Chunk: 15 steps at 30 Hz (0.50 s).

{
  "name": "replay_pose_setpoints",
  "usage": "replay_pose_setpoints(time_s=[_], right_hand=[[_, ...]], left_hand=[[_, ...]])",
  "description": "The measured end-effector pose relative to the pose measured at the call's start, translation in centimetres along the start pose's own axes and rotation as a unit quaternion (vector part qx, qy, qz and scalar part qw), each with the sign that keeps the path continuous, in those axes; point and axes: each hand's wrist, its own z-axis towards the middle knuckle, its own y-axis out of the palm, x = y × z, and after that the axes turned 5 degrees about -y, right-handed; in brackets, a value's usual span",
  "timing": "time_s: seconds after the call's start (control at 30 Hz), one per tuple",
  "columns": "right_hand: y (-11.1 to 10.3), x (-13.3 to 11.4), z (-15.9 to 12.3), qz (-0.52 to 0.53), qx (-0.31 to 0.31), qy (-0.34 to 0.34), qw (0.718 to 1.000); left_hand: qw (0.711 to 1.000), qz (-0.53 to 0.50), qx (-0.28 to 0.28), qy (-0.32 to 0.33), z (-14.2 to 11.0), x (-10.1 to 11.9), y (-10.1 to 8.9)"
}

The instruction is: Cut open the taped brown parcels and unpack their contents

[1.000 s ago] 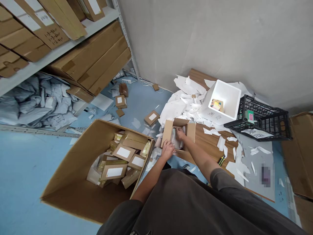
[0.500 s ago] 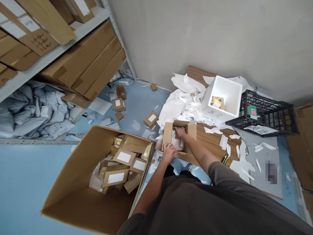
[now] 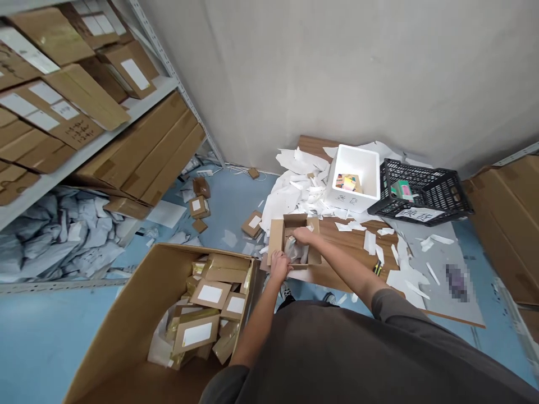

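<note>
A small cardboard box (image 3: pixel 312 255) stands with its flaps raised at the near left part of the wooden board. My left hand (image 3: pixel 280 266) is closed around its near left edge, by the flap. My right hand (image 3: pixel 303 236) reaches into the box from the right, fingers curled at a clear plastic wrapping (image 3: pixel 295 250) inside. The fingertips are partly hidden, and what lies under the plastic cannot be made out. To the left of the box stands a big open carton (image 3: pixel 126 331) holding several small taped boxes (image 3: pixel 209 294) with white labels.
Torn white paper (image 3: pixel 286 196) covers much of the wooden board (image 3: pixel 332 238). Behind are a white foam box (image 3: pixel 351 202) and a black crate (image 3: pixel 421 196). A yellow-black cutter (image 3: pixel 378 267) lies to the right. Loaded shelving (image 3: pixel 168 87) stands left; small boxes (image 3: pixel 252 223) lie on the floor.
My right hand has shifted within the box, and the plastic there has moved and bunched. My left hand stays on the box edge. The view has tilted, showing more of the shelves.
</note>
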Motion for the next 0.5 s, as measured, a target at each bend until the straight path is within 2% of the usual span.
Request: replay_pose_setpoints(time_s=[0.13, 0.27, 0.37, 0.43, 0.5], right_hand=[[-3.8, 1.8, -5.4, 0.031, 0.077, -0.044, 0.996], [-6.4, 6.5, -12.4, 0.121, 0.127, -0.075, 0.982], [-6.6, 11.5, -17.5, 0.258, 0.149, -0.053, 0.953], [-5.8, 14.9, -20.1, 0.334, 0.139, -0.023, 0.932], [-4.3, 18.0, -21.4, 0.386, 0.108, 0.000, 0.916]], left_hand=[[0.999, 0.018, -0.022, 0.017, 0.6, 0.2, -0.6], [0.999, 0.027, -0.039, 0.023, 0.8, 0.4, -1.5], [0.998, 0.048, -0.037, 0.016, 0.6, 0.3, -2.2], [0.997, 0.071, -0.033, 0.008, 0.4, 0.3, -2.8], [0.995, 0.090, -0.041, 0.001, -0.1, 0.5, -3.5]])
